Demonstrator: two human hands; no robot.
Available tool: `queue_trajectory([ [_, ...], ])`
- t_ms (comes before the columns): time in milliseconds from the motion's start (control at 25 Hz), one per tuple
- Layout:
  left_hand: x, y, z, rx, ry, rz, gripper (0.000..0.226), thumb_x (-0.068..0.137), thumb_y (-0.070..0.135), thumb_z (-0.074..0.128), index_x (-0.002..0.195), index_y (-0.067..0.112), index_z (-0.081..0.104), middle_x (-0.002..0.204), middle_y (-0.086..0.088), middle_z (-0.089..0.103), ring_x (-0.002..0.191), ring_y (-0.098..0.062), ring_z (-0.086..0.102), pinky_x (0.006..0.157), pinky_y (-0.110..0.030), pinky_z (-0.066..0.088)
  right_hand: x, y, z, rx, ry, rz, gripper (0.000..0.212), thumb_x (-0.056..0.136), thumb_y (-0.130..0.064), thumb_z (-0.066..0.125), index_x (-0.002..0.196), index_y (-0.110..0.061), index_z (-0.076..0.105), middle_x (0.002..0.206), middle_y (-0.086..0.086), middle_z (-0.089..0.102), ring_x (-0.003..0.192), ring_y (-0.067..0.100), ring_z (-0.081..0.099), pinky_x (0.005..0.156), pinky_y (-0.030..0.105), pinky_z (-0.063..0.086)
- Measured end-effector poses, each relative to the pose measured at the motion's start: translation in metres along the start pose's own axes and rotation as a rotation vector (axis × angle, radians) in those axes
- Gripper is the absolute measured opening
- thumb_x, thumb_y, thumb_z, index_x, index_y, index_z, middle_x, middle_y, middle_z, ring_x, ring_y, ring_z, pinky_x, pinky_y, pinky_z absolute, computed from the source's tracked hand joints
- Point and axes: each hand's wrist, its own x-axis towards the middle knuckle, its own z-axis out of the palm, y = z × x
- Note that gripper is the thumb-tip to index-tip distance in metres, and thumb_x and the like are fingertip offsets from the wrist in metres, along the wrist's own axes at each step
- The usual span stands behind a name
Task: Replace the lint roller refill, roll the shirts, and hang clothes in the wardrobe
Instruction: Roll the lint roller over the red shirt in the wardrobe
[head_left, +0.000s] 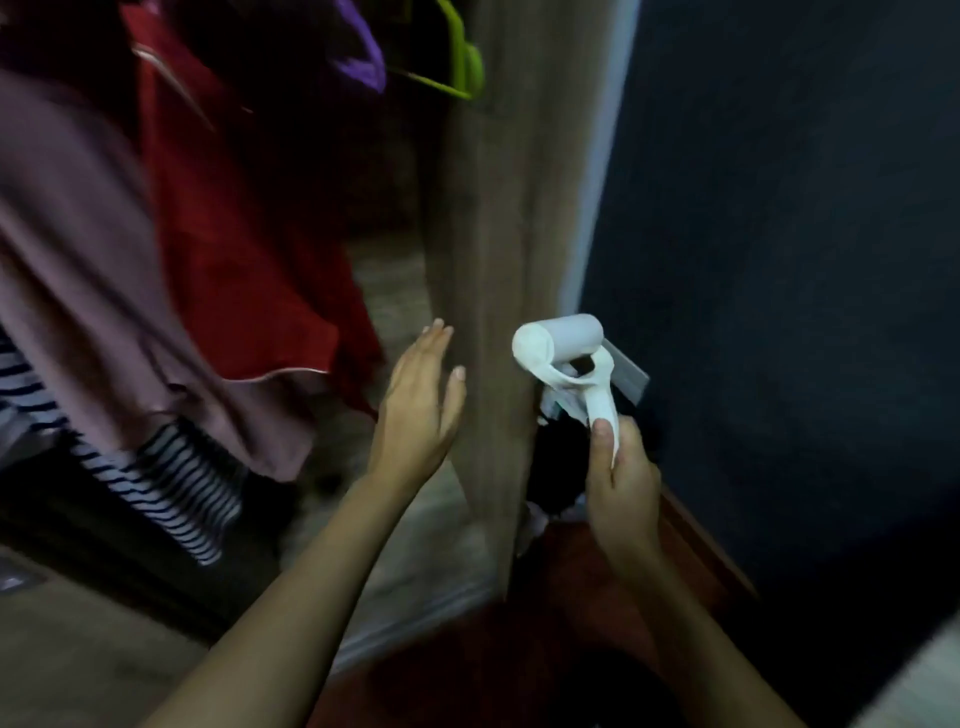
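**Lint roller in hand at the open wardrobe**

A person stands at a wardrobe, seen from a head-worn camera looking down along both bare forearms. The right hand (621, 483) grips the white lint roller (563, 358) by the lower end of its handle, fingers curled round it and the thumb pressed flat along the front. The roller points up and to the left, its white cylinder of refill paper at the top, level with the edge of the wooden wardrobe panel (488, 260) and just to the right of it. Behind the roller's neck a pale flat strip (631, 376) juts out to the right; what it is cannot be told. The roller is held against a dark blue wall (779, 260).

The left hand (418, 405) is empty and spread flat, fingers straight and close together, thumb apart, palm turned toward the wardrobe panel. It sits just left of the panel's edge; whether it touches the wood cannot be told from this blurred view.

Inside the wardrobe, to the left, hang several garments: a mauve top (104, 286) nearest the camera, a red garment (244, 249) behind it, and a black-and-white striped piece (176, 488) showing below the mauve hem. Higher up, a purple garment (358, 47) hangs beside a bright green hanger (462, 57), whose hook and arm stand against the panel.

Below the right hand, dark and pale items (558, 483) lie bunched at the foot of the panel, too dim to identify. A reddish-brown floor (691, 540) runs along the base of the blue wall.
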Motion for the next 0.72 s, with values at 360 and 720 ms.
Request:
queue_trajectory([
  [360, -0.135, 0.232, 0.229, -0.102, -0.439, 0.062, 0.057, 0.091, 0.033, 0.038, 0.135, -0.004, 0.041, 0.141, -0.022, 0.043, 0.134, -0.033, 0.037, 0.112, -0.026, 0.018, -0.083, 0.176, -0.301, -0.346, 0.057, 0.262, 0.028, 0.097, -0.040, 0.034, 0.093, -0.017, 0.048, 0.061, -0.005, 0.049, 0.059, 0.023, 0.051, 0.053, 0.030, 0.027],
  [720, -0.291, 0.375, 0.371, -0.092, -1.014, 0.214, 0.055, 0.086, 0.029, 0.039, 0.122, -0.011, 0.053, 0.123, -0.032, 0.056, 0.114, -0.046, 0.055, 0.088, -0.056, 0.049, -0.196, 0.313, -0.482, -0.624, -0.017, 0.525, 0.057, 0.087, -0.062, 0.021, 0.109, -0.017, 0.050, 0.082, 0.014, 0.069, 0.074, 0.037, 0.064, 0.061, 0.038, 0.046],
])
